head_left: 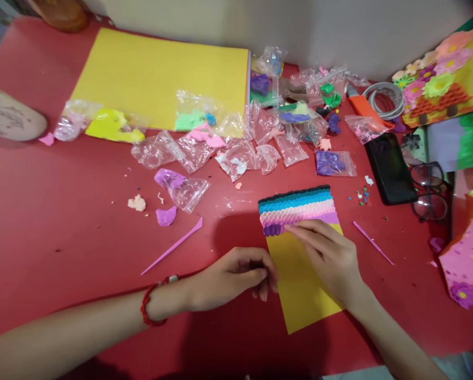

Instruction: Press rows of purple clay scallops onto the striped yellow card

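Observation:
A yellow card (303, 285) lies tilted in front of me. Across its top run scale-like rows of modelling clay (297, 203) in black, blues, white, pinks and light purple. Beneath them, at the left, a short row of dark purple clay (273, 230) shows. My right hand (331, 253) is over the card, fingertips pinched together and touching the end of that dark row; whatever is between them is hidden. Beside the card's left edge, my left hand (244, 274) is curled closed, thumb against the fingers, its inside out of sight.
Two pink modelling tools (173, 245) (373, 241) flank the card. Bags of coloured clay (196, 142) and a large yellow sheet (161, 74) lie behind. At the right are a phone (390, 169), glasses (429, 190), an orange cutter (366, 111) and flower-decorated clay pictures (437, 79).

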Tool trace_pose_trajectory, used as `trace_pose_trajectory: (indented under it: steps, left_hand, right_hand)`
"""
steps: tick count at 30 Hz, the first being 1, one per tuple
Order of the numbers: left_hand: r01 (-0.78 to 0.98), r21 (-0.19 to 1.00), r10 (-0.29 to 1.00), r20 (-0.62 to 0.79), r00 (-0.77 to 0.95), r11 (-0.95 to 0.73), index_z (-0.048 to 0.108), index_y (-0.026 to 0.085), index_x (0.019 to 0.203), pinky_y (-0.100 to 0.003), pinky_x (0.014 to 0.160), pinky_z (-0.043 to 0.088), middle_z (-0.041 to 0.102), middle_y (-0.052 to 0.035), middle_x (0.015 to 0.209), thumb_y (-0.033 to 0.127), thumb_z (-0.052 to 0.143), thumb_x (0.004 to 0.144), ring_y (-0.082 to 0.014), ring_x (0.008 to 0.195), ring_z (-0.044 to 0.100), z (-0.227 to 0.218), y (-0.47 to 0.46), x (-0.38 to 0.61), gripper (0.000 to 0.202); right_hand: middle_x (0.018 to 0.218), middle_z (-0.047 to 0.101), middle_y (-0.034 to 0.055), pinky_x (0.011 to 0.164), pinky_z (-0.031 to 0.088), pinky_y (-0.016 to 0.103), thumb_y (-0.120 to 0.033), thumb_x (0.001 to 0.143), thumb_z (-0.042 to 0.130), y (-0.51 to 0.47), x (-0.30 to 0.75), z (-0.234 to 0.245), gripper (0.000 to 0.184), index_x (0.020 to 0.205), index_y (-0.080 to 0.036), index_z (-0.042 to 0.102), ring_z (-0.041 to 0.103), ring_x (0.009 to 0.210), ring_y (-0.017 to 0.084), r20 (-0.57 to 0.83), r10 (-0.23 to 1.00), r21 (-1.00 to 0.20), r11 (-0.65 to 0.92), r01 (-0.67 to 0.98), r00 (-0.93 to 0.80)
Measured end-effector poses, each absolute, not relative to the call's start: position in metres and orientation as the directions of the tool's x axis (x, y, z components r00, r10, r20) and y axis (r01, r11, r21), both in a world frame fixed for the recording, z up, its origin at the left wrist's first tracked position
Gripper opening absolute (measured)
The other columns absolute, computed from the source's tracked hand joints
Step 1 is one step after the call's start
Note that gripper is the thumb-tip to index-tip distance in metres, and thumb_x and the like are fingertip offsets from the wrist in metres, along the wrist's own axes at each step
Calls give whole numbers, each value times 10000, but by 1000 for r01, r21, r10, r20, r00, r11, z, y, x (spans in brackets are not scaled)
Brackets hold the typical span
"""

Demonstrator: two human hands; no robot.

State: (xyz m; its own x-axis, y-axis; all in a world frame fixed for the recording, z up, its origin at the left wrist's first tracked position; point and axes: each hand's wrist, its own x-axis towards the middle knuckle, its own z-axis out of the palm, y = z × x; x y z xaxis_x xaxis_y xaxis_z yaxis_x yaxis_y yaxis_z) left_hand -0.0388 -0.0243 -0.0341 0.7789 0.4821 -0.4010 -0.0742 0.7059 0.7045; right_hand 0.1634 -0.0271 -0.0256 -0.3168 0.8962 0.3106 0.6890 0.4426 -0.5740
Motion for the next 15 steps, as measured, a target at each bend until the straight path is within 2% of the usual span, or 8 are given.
trace_pose_trajectory:
  steps: [4, 9, 13, 15]
  left_hand:
    - [-75, 709, 483, -395, 781, 701, 573, 117, 795, -237, 626, 446, 618, -43, 770, 215, 517, 832, -89, 622, 543, -35, -25, -39, 119]
    - [-79, 710, 483, -388, 785, 699, 570, 119, 792, -233, 620, 444, 619, -41, 769, 208, 511, 832, -87, 617, 544, -35, -25, -39, 114]
    - [-77, 712, 486, -392, 781, 698, 570, 115, 792, -230, 619, 442, 617, -39, 762, 192, 508, 829, -85, 615, 543, -34, -25, -39, 106]
    - [-73, 712, 483, -393, 783, 698, 572, 117, 791, -230, 619, 442, 620, -40, 766, 194, 507, 831, -85, 617, 545, -34, -25, -39, 108]
  right_hand:
    - [750, 634, 12, 660, 545, 278, -135, 827, 570, -26, 162, -26, 111, 830, -212, 650, 619, 726, 135, 313, 906, -566, 418, 710, -284]
    - [838, 671, 26, 700, 535, 288, -88, 858, 494, -25, 160, -28, 205, 920, -207, 649, 630, 793, 139, 328, 886, -512, 458, 726, -327]
    - [759, 673, 22, 685, 505, 304, -131, 825, 574, -25, 159, -30, 96, 832, -190, 650, 614, 738, 146, 346, 883, -483, 457, 746, -317]
    - [770, 681, 23, 669, 487, 304, -144, 833, 566, -24, 159, -30, 106, 847, -195, 658, 613, 736, 149, 337, 879, -447, 465, 764, -339]
